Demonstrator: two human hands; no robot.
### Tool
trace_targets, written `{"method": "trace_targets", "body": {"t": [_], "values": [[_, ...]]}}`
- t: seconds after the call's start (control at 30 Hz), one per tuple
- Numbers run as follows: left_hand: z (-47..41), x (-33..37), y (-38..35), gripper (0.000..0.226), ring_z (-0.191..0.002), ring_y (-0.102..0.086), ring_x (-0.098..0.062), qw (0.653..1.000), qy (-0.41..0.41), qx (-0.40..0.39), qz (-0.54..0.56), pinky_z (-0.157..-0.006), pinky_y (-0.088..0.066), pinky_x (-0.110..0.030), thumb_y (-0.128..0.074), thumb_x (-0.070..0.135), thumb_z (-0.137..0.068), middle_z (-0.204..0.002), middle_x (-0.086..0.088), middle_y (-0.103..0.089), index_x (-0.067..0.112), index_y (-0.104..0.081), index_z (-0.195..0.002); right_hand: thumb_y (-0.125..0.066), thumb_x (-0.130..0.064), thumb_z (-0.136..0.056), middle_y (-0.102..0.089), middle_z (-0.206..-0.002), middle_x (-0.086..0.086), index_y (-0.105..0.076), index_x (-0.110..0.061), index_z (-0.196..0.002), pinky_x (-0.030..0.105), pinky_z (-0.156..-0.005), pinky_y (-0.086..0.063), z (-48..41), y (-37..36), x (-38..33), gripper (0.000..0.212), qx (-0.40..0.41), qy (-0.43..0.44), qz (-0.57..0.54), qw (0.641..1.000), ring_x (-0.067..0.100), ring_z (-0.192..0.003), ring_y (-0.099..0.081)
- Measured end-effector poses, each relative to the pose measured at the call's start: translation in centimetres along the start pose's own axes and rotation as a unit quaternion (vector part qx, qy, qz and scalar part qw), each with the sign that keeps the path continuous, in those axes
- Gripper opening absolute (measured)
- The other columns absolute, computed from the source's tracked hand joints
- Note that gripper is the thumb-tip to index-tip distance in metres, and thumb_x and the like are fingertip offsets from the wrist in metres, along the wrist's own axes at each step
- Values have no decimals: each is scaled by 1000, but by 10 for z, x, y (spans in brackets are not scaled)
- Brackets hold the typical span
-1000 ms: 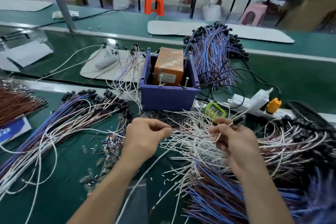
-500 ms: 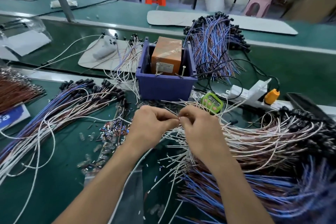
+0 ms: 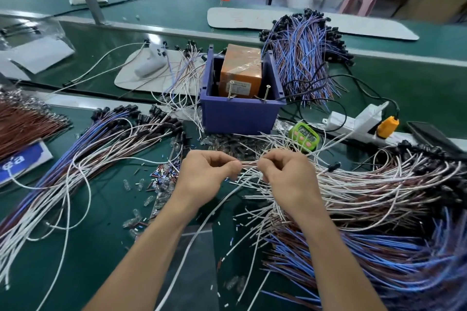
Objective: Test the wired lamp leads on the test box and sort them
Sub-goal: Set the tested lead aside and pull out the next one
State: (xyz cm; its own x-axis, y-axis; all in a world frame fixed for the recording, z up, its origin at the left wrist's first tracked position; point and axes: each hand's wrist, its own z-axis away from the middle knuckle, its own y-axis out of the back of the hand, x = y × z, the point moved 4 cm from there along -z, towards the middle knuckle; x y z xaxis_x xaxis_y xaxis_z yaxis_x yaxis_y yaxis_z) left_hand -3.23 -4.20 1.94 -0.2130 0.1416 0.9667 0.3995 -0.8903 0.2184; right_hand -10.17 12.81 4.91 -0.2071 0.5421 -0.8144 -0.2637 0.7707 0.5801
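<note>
From the head view, the two hands meet low over the green bench. The left hand [image 3: 207,174] and the right hand [image 3: 285,174] are both curled, thumb against fingertips, each pinching one end of a short stretch of thin leads [image 3: 249,164] pulled straight between them. How many strands are in the pinch I cannot tell.

Straight beyond the grip stands the purple test box [image 3: 240,113], with an orange block [image 3: 240,70] inside and two metal pins upright at its near wall. Beyond and to the right of the grip sits a green timer [image 3: 304,135], and further right a white power strip [image 3: 353,121].

The held strands run off to the right of the grip into a loose heap of white and brown leads [image 3: 366,184]; nearer the person on that side lies a blue bundle [image 3: 366,260]. To the left of the grip a long sheaf [image 3: 88,154] with black ends fans across the bench. Small glass lamps [image 3: 141,184] lie scattered just left of the left hand.
</note>
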Motion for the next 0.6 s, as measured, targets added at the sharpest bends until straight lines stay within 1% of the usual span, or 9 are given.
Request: {"method": "trace_targets", "body": {"t": [0.07, 0.13, 0.2, 0.27, 0.3, 0.37, 0.43, 0.53, 0.6], "values": [[-1, -4, 6, 18, -50, -56, 0, 999, 11, 34, -5, -55, -42, -17, -81, 20, -84, -65, 2, -75, 32, -80, -70, -69, -25, -92, -63, -56, -8, -71, -23, -70, 25, -48, -41, -1, 0, 2, 23, 8, -7, -4, 1000, 9, -47, -50], [-1, -6, 17, 19, -43, -47, 2, 997, 18, 69, -12, -50, -37, -18, -79, 25, -86, -65, 5, -75, 38, -79, -72, -68, -23, -93, -57, -50, -9, -70, -23, -69, 20, -45, -37, -2, 4, 5, 24, 19, -15, -22, 999, 5, -43, -43], [-2, -4, 28, 15, -43, -46, 2, 997, -2, 54, -58, -49, -37, -16, -76, 33, -89, -66, 8, -75, 43, -79, -78, -66, -22, -94, -54, -50, -6, -69, -25, -71, 23, -45, -36, -4, 10, 5, 24, 23, -17, -35, 999, 5, -43, -39], [-3, -2, 43, 8, -49, -53, -1, 995, -12, 10, -96, -52, -41, -16, -77, 38, -88, -66, 6, -75, 45, -80, -84, -66, -23, -95, -56, -52, 0, -69, -23, -71, 29, -48, -38, -6, 17, 6, 24, 35, -15, -38, 999, 6, -44, -40], [-3, -2, 52, 7, -51, -56, -2, 995, -11, -10, -101, -52, -43, -15, -79, 37, -87, -66, 3, -75, 43, -81, -85, -66, -23, -95, -56, -52, 0, -70, -22, -72, 29, -49, -39, -7, 20, 6, 24, 43, -15, -40, 998, 7, -45, -40], [-4, -2, 74, 11, -53, -57, -2, 995, -5, -46, -93, -52, -44, -13, -82, 26, -86, -68, -2, -76, 37, -83, -84, -66, -24, -96, -52, -49, -6, -70, -21, -73, 30, -48, -38, -7, 26, 8, 23, 53, -16, -41, 998, 6, -44, -38], [-3, -7, 95, 15, -57, -60, -4, 996, 17, -56, -69, -56, -46, -13, -82, 14, -84, -72, -6, -77, 29, -84, -84, -67, -23, -96, -50, -48, -9, -71, -19, -74, 29, -47, -36, -7, 29, 11, 22, 58, -16, -38, 997, 6, -43, -36], [0, -19, 112, 18, -62, -66, -9, 998, 63, -20, -13, -60, -55, -16, -80, 6, -82, -79, -11, -78, 23, -85, -84, -67, -21, -95, -49, -48, -9, -70, -18, -75, 25, -44, -33, -8, 31, 15, 21, 59, -12, -39, 997, 6, -43, -35], [2, -26, 114, 21, -63, -69, -10, 994, 89, 11, 63, -58, -57, -16, -73, 2, -85, -81, -13, -78, 19, -84, -82, -67, -22, -95, -51, -49, -8, -70, -19, -74, 22, -43, -33, -8, 31, 18, 22, 57, -12, -35, 998, 5, -43, -36]]}}
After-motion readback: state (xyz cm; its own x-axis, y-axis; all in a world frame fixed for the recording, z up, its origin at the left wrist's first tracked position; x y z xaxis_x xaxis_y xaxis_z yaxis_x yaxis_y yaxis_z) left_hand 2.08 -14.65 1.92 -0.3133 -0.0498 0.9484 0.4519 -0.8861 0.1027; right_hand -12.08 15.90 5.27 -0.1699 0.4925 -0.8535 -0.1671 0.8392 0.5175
